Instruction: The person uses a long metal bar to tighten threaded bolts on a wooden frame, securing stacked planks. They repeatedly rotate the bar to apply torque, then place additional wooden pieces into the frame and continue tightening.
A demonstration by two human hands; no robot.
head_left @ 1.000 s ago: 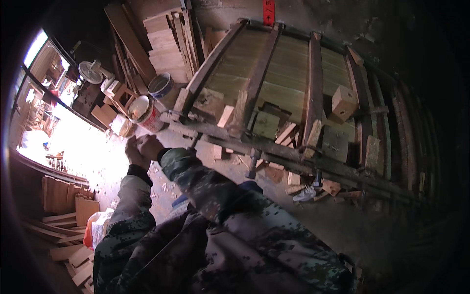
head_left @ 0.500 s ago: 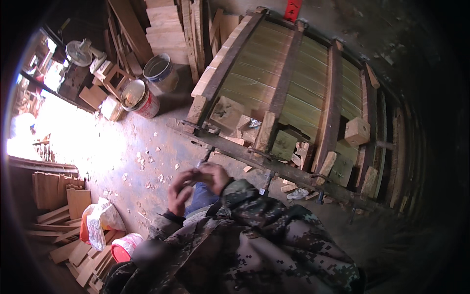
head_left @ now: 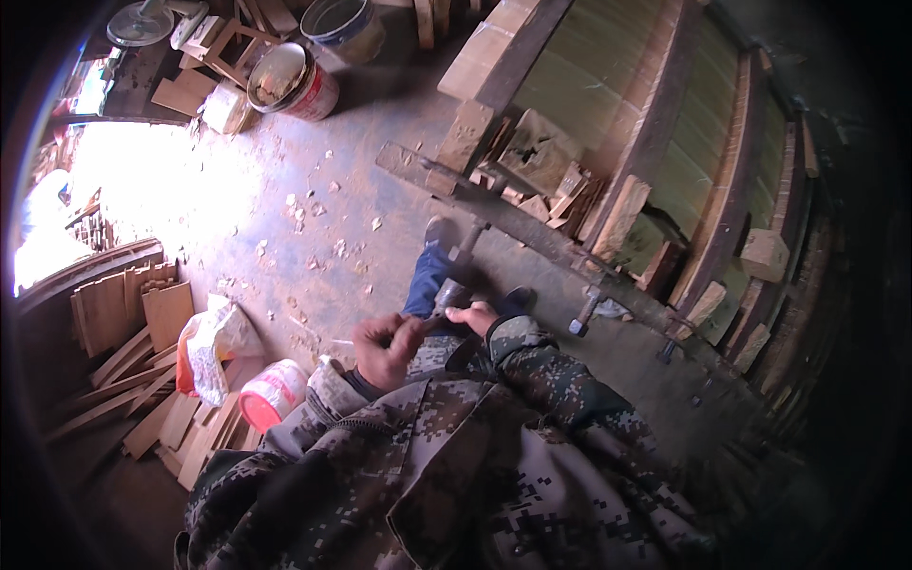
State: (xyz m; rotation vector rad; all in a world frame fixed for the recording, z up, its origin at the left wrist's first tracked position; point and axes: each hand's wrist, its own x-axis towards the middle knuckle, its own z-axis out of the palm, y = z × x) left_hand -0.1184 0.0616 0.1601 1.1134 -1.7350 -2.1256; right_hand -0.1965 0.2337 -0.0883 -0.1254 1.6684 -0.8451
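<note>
My left hand is closed in a fist around what looks like the handle of a dark metal wrench-like tool; its shape is partly hidden by my fingers. Close against the same tool, my right hand has its thumb stretched along it and its fingers curled. The tool's round end meets, or lies just in front of, a clamp screw. That screw sticks out of a long metal clamp bar across the near end of a wooden clamping frame. Greenish boards lie between the frame's dark beams.
More clamp screws jut from the bar on the right. Wood blocks sit on the frame. Buckets stand at the far left. Stacked boards, a white-orange sack and a red-white tub are at lower left. Wood chips litter the floor.
My view has shifted, so the frame sits farther right and nearer. My hands have gone from being raised together to lower down at the clamp screw, closed about the metal tool.
</note>
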